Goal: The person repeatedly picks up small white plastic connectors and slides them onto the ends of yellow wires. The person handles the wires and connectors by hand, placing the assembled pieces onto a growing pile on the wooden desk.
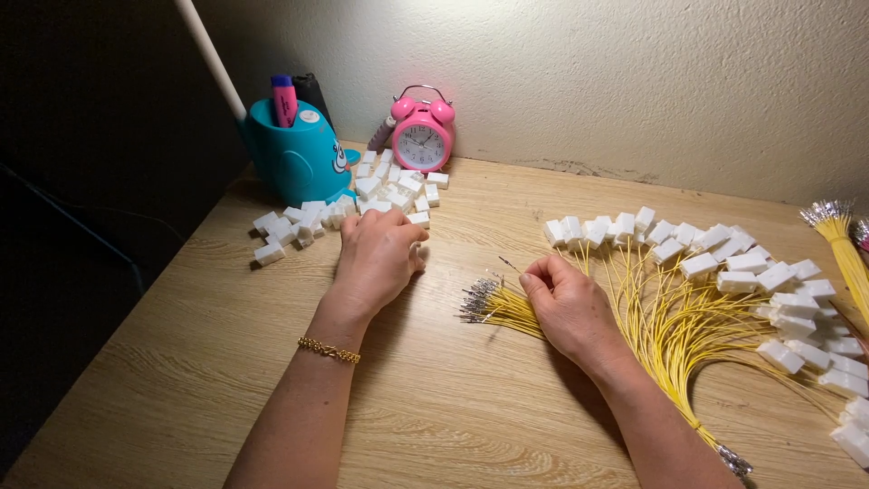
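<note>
Head view: a thin yellow metal-tipped wire (512, 265) is being pinched in the right hand (568, 306) grip; a small white plastic connector block (418, 220) is being clasped by the left hand (378, 256) near the table's far edge.

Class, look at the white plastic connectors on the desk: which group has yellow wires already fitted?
The right-hand group of white connectors, fanned beyond the right hand; the pile at the left hand is wireless.

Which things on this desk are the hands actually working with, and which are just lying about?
In use:
left hand on the loose white connectors
right hand pinching one wire from the yellow wire bundle
wired connectors

Lying about:
pink alarm clock
blue pen holder
spare wire bunch
</note>
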